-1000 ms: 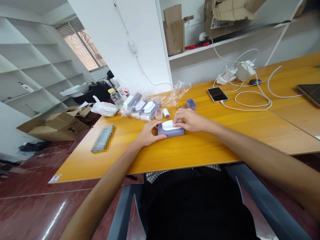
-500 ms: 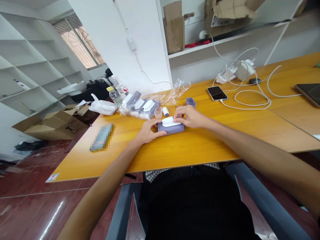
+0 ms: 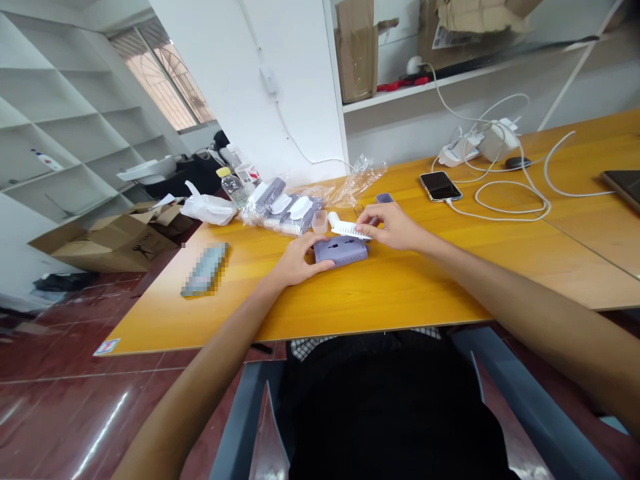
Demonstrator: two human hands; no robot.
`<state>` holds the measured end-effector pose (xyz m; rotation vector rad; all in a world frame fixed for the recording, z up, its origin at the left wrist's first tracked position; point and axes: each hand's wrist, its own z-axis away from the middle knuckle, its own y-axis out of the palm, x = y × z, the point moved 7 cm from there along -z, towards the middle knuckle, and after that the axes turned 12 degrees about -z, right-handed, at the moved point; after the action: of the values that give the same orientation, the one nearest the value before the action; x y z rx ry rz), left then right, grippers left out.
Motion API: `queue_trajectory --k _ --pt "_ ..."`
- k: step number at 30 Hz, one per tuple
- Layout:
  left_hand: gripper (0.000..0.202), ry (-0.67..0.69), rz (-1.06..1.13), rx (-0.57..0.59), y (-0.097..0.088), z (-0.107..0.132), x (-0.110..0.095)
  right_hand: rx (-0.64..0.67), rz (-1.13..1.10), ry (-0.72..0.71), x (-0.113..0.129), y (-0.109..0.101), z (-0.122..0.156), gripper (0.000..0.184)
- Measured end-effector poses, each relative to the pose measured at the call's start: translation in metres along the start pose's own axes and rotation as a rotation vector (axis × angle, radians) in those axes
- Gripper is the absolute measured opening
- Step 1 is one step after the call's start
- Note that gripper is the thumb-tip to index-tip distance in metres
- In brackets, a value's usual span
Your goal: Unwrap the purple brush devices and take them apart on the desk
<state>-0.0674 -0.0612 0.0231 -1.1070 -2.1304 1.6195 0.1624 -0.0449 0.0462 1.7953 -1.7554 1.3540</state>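
Observation:
My right hand pinches the right end of a white brush with a row of short teeth or bristles along it. The brush is lifted and tilted just above a purple box. Dark slots show in the box's top, and small holes dot its front side. Around the box's left end my left hand is closed, thumb in front and fingers behind, with the box resting on the table. Behind the brush are a small white cylinder, partly covered, and a clear plastic cup.
Plastic-wrapped purple and white pieces lie at the back left, near a yellow-capped bottle and a white bag. A small purple container stands behind my right hand. A phone and white cables lie to the right.
The white brush has come up off the purple box in my right hand, uncovering the slots in the box's top. My left hand has kept its hold on the box.

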Motion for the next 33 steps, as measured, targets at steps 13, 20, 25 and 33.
queue_trajectory --k 13,20,25,33 --pt "0.059 0.106 -0.013 0.085 -0.001 0.005 -0.012 -0.192 0.358 0.054 -0.019 -0.021 0.000 0.017" --pt "0.057 0.209 0.045 0.100 -0.002 0.008 -0.022 -0.361 0.216 0.157 -0.031 -0.035 0.000 0.020" --pt "0.050 0.139 -0.044 0.056 0.002 0.005 -0.030 -0.503 0.177 0.158 -0.035 -0.056 0.003 0.021" --pt "0.044 0.050 -0.181 0.040 0.007 -0.006 -0.048 -0.554 0.252 0.162 -0.032 -0.069 0.004 0.021"
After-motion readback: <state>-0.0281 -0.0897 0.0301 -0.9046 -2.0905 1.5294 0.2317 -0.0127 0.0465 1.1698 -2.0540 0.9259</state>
